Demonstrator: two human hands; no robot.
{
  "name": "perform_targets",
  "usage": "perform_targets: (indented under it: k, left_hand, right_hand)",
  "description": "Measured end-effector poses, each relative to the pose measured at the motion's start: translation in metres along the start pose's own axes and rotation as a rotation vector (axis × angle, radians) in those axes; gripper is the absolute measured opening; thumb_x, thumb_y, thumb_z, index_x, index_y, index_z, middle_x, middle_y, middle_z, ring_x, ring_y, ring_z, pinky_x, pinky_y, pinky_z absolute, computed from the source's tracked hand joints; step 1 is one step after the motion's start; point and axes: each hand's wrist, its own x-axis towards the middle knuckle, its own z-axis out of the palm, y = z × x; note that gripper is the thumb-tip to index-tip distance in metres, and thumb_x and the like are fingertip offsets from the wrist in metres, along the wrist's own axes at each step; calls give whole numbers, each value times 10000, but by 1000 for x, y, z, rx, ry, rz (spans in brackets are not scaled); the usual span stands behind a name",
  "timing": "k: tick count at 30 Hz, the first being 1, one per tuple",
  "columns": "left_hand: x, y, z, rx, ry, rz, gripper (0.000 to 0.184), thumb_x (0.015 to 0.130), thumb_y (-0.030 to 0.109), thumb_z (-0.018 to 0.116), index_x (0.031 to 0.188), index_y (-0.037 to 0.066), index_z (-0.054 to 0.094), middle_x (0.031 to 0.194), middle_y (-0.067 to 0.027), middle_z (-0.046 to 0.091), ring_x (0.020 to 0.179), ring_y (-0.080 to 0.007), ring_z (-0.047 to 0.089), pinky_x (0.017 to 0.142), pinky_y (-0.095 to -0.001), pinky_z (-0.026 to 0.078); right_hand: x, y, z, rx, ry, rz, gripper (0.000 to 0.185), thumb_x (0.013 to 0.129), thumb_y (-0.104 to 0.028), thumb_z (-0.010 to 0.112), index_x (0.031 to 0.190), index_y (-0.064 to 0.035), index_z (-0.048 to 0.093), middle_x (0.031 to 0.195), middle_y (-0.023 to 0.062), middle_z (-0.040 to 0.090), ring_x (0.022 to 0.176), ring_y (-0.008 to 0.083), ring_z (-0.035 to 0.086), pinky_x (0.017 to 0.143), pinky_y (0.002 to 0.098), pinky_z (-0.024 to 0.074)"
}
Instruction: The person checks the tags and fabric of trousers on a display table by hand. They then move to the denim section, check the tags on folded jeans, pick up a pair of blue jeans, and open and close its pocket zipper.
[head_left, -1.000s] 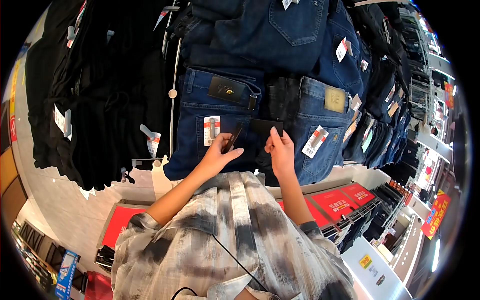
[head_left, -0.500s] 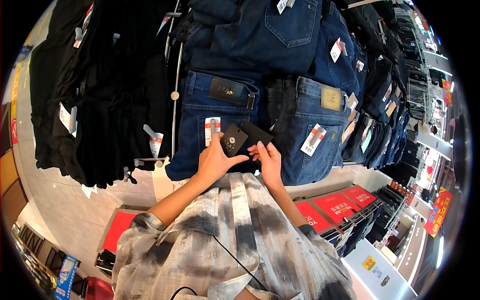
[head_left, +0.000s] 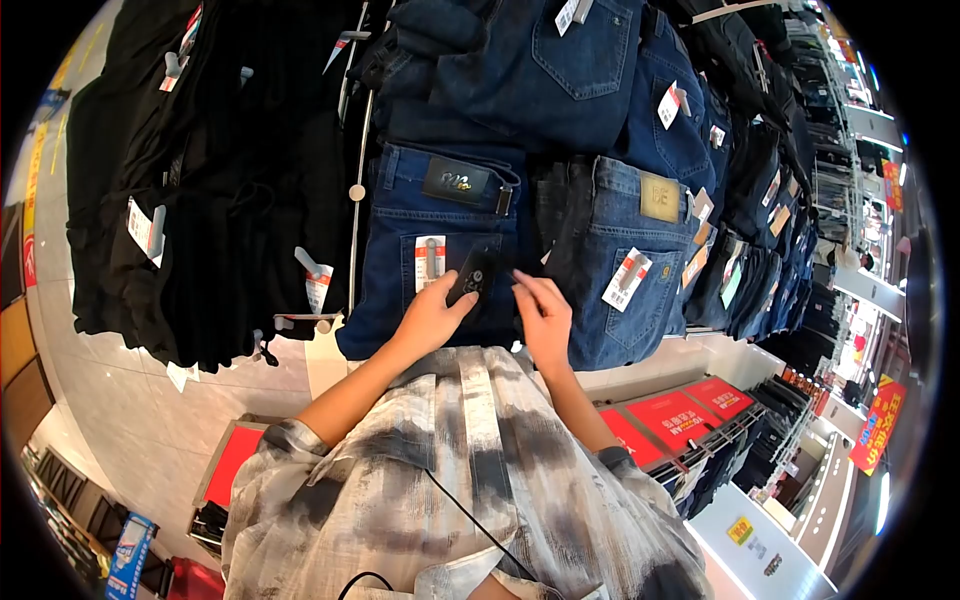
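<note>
A black hang tag (head_left: 473, 280) with small pale print is pinched between the thumb and fingers of my left hand (head_left: 432, 315). Behind it lie folded blue jeans (head_left: 385, 255) with a dark waistband patch (head_left: 455, 181) and a white-and-red price tag (head_left: 430, 262). My right hand (head_left: 545, 315) is just right of the black tag, its fingers bent and its thumb and index finger near each other; whether anything thin is between them is too small to tell. Beside it are lighter blue jeans (head_left: 640, 240) with a tan patch (head_left: 660, 197).
Black trousers (head_left: 210, 250) hang at the left, beyond a metal rail (head_left: 357, 150). More jeans (head_left: 560, 60) are stacked above. Red boxes (head_left: 680, 415) show at the lower right, and another red panel (head_left: 235, 465) at the lower left.
The black tags were spread apart between my hands; now they look overlapped and tilted in my left hand. My right hand has come closer to the left than a second ago.
</note>
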Motion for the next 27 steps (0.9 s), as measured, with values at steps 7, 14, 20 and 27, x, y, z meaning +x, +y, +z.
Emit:
perform_targets:
  k: [7, 14, 20, 27]
  left_hand:
    - [7, -2, 5, -640, -192, -260, 483, 764, -36, 564, 1230, 25, 453, 1100, -75, 548, 1035, -144, 563, 869, -263, 487]
    - [17, -2, 8, -1012, -295, -290, 613, 720, -38, 448, 1323, 50, 385, 1229, -117, 518, 1157, -220, 550, 925, -341, 466]
    - [37, -5, 4, -1176, -378, -439, 392, 937, 211, 552, 1279, 46, 455, 1137, -84, 600, 1044, -210, 602, 894, -380, 471]
    - [36, -10, 14, -1082, -313, -370, 299, 979, 256, 586, 1226, 96, 529, 1029, -60, 620, 871, -188, 579, 750, -322, 469]
  right_hand:
    - [-19, 13, 18, -282, -23, -347, 409, 736, 57, 676, 1125, -66, 717, 1090, 125, 625, 1044, 310, 577, 870, 373, 496]
    - [-22, 18, 21, -364, -57, -347, 427, 766, -15, 716, 1188, -75, 688, 1304, 159, 555, 1235, 364, 502, 1011, 432, 444]
    - [-18, 18, 20, -407, -176, -315, 420, 769, -55, 710, 1187, -78, 687, 1356, 179, 526, 1283, 363, 468, 1057, 445, 409]
    - [23, 2, 21, 81, 84, 91, 115, 904, -74, 664, 979, 6, 698, 984, 111, 675, 858, 202, 678, 782, 297, 521]
